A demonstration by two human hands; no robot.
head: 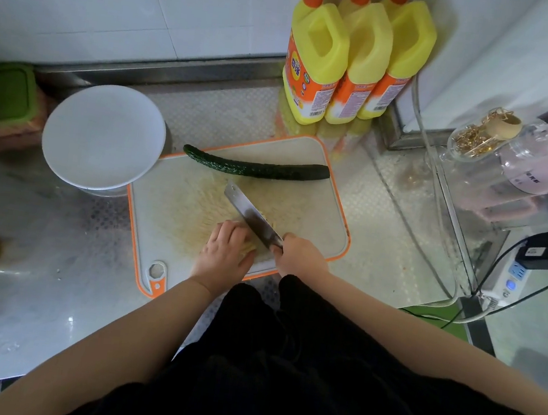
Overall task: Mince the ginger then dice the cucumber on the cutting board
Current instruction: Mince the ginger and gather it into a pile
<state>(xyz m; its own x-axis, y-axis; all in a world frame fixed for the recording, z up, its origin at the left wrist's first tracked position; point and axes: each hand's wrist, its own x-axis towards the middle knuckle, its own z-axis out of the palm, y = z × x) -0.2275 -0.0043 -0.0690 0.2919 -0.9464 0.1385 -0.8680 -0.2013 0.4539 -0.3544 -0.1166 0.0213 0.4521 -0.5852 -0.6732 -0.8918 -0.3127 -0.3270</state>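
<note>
Centre of frame: white cutting board (317, 212) with orange rim, lying on a metal counter (47, 300). Right hand (299, 257) is wrapped tight around the handle of a cleaver (252, 216), fingers fully curled, handle mostly hidden inside the fist; the blade runs up and left from the hand, over the middle of the board. Left hand (225, 253) sits just left of the blade near the board's lower edge, fingers bent downward and pressing on a pale yellow piece of ginger (249, 247) (only a sliver shows under the fingers, so its shape is unclear). Knuckles are close beside the blade's flat; cannot tell if they touch it. Fine pale shreds are scattered across the board's centre. The cucumber (257, 167) lies whole along the board's top edge, dark green, its left tip poking just past the rim. A white bowl (103, 136) stands at the board's upper-left corner, touching or overlapping it. Three yellow detergent bottles (353, 55) stand at top centre against the wall. Right edge: a power strip (508, 281) with a black plug.
</note>
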